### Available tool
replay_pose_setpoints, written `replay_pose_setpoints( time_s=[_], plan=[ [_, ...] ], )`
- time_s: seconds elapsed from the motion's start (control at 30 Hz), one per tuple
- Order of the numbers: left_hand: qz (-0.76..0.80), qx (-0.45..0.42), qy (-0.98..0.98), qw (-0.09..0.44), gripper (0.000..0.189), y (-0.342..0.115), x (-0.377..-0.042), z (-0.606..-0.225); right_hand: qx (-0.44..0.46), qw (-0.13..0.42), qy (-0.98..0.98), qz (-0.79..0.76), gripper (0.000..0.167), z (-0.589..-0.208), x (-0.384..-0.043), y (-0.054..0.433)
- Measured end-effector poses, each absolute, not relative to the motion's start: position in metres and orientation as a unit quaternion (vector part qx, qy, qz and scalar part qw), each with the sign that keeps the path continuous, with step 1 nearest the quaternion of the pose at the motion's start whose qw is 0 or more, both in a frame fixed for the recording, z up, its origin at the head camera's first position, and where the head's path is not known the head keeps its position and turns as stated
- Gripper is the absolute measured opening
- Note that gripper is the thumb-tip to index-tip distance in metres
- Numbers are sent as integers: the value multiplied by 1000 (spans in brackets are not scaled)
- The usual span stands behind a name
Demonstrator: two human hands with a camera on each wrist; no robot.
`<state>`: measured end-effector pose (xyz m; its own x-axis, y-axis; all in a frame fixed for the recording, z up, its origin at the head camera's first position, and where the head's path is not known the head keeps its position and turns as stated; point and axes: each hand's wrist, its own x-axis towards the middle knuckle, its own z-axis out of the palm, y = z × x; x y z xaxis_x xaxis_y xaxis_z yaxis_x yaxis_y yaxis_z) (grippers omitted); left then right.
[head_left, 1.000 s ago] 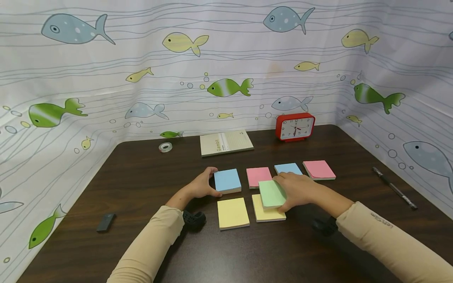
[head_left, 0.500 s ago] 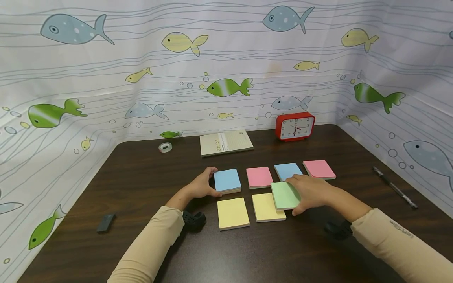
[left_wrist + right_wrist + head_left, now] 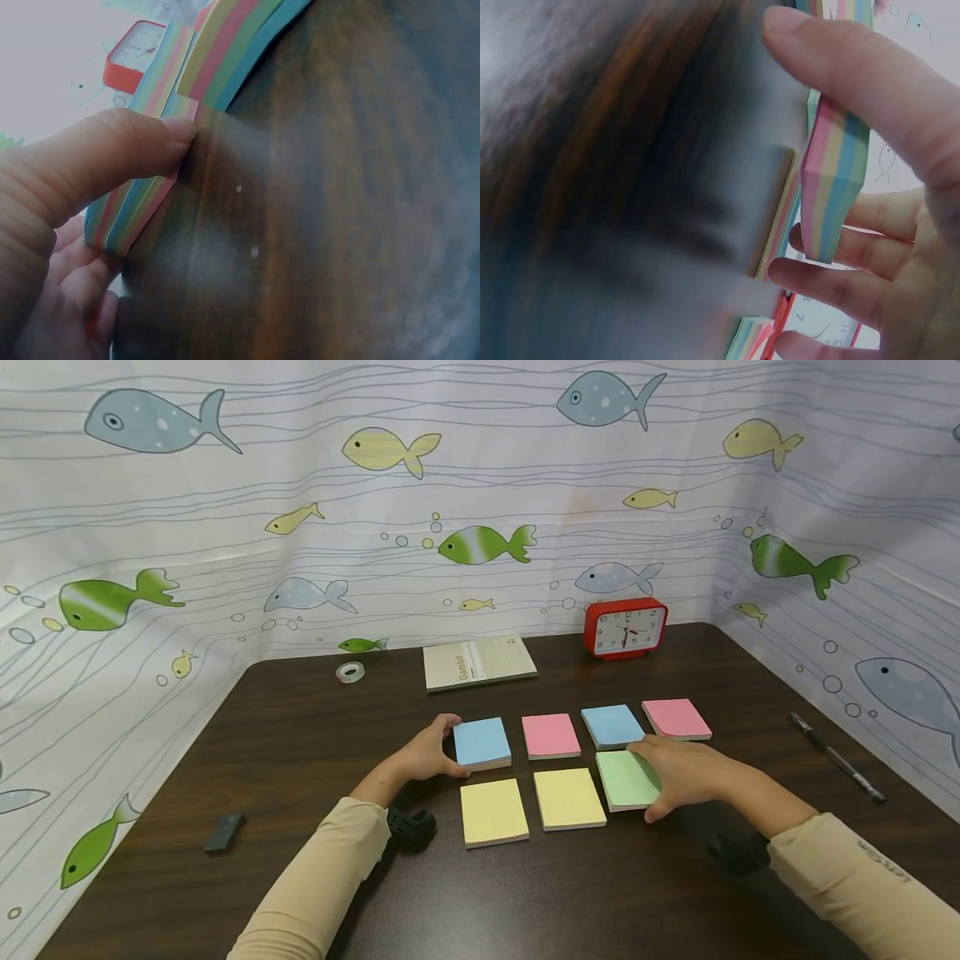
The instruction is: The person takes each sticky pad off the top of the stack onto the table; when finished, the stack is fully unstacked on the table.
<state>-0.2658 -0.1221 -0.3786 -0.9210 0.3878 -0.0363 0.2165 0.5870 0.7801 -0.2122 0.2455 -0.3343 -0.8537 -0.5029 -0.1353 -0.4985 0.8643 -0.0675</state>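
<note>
At the left end of the back row, my left hand (image 3: pixel 426 753) grips a blue sticky note pad (image 3: pixel 482 743) between thumb and fingers. The left wrist view shows the thumb against this pad's striped edge (image 3: pixel 154 191). My right hand (image 3: pixel 690 774) grips a green sticky note pad (image 3: pixel 624 779), whose layered side (image 3: pixel 832 176) shows in the right wrist view. The green pad lies right of two yellow pads (image 3: pixel 493 812) in the front row, just before a second blue pad (image 3: pixel 612 725). Pink pads (image 3: pixel 551 736) stand in the back row.
A notebook (image 3: pixel 480 662), a tape roll (image 3: pixel 350 672) and a red alarm clock (image 3: pixel 626 630) are along the table's back. A pen (image 3: pixel 836 757) lies at the right, a small dark block (image 3: pixel 224 832) at the left. A fish-patterned curtain (image 3: pixel 480 485) surrounds the table.
My right hand has moved the green pad rightward, from above the second yellow pad to beside it. More of the second blue pad now shows. My left hand has stayed at its blue pad.
</note>
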Motion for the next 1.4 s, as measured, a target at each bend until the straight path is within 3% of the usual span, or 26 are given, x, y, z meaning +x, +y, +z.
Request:
replay_pose_setpoints(
  time_s=[0.53, 0.8, 1.4],
  plan=[
    [417, 164, 888, 104, 84, -125, -266, -379, -267, 104, 957, -36, 87, -334, -217, 256],
    [425, 165, 883, 111, 85, -125, -266, -380, -259, 133, 954, -73, 106, -322, -223, 251],
    [442, 174, 872, 115, 87, -126, -267, -377, -313, 116, 941, -51, 73, -301, -232, 197]
  ],
)
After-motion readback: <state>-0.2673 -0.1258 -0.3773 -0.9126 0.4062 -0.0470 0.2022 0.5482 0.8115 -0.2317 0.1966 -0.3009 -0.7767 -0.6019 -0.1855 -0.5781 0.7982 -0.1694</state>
